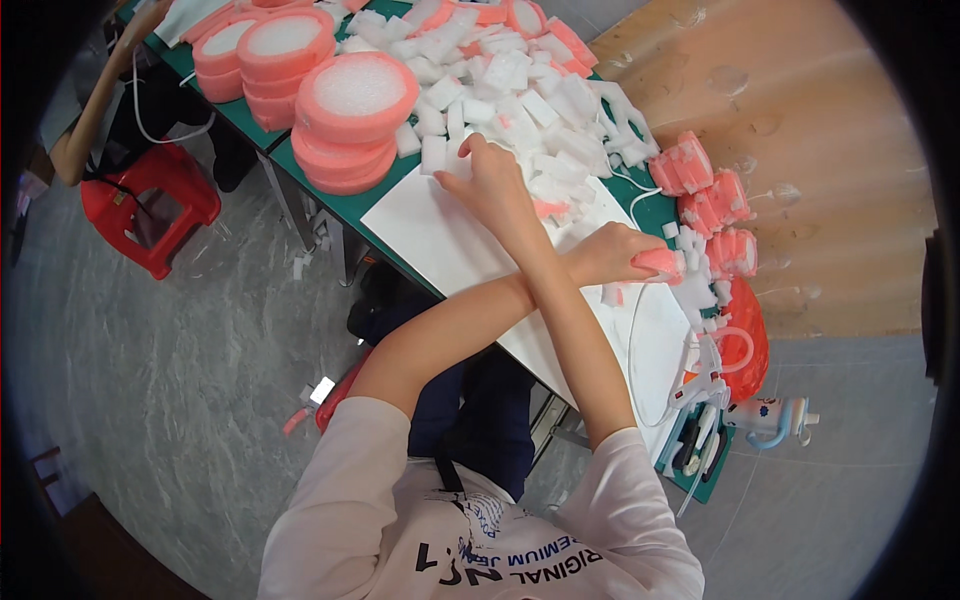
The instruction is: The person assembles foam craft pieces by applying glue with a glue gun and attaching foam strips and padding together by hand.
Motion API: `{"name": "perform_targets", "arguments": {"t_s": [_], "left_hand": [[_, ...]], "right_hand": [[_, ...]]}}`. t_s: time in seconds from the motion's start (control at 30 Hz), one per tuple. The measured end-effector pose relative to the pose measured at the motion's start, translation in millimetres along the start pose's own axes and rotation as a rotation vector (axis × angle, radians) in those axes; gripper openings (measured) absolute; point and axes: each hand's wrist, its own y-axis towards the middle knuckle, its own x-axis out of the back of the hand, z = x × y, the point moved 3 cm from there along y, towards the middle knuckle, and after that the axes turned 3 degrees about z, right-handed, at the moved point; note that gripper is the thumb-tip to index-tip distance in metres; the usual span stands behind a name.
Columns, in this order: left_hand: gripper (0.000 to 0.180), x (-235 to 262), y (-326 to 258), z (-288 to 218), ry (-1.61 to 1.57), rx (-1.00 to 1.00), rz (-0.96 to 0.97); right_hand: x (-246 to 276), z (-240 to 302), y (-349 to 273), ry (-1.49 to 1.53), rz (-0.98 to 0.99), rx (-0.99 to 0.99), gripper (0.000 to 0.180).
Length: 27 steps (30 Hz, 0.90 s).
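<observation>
My forearms cross over a white board (425,225) on the table. My left hand (608,254) reaches to the right side of the board. Its fingers are closed round a small pink and white foam piece (660,263). My right hand (495,185) lies farther off and to the left, thumb and index finger apart and nothing visible between them. Just beyond its fingertips stands a white foam block (433,155). A heap of loose white foam blocks (505,72) spreads past that hand.
Stacked pink-rimmed foam rounds (357,95) stand on the green table (232,112) at left. Pink foam bundles (715,203), a red bag (745,345) and a white glue gun (705,375) line the right side. Far left, another person's arm (95,95) shows above a red stool (150,215).
</observation>
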Motion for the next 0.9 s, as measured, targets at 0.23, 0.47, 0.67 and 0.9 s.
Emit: {"name": "perform_targets", "arguments": {"t_s": [0.23, 0.47, 0.67, 0.9], "left_hand": [[0.029, -5.2, 1.9, 1.3, 0.006, 0.002, 0.064], [0.025, -22.5, -13.8, 40.3, -0.636, 0.219, 0.141], [0.042, -6.4, 8.1, 0.7, -0.061, 0.19, 0.126], [0.038, 1.5, 7.9, -6.3, 0.191, 0.063, 0.031]], "right_hand": [[36.3, 0.5, -10.4, -0.016, -0.114, -0.104, 0.039], [100.5, 4.2, -59.2, 1.519, 0.047, -0.208, 0.038], [181.6, -29.1, -132.0, 1.361, -0.33, -0.056, 0.045], [208.2, -92.6, -181.6, 0.414, -0.931, -0.089, 0.029]]}}
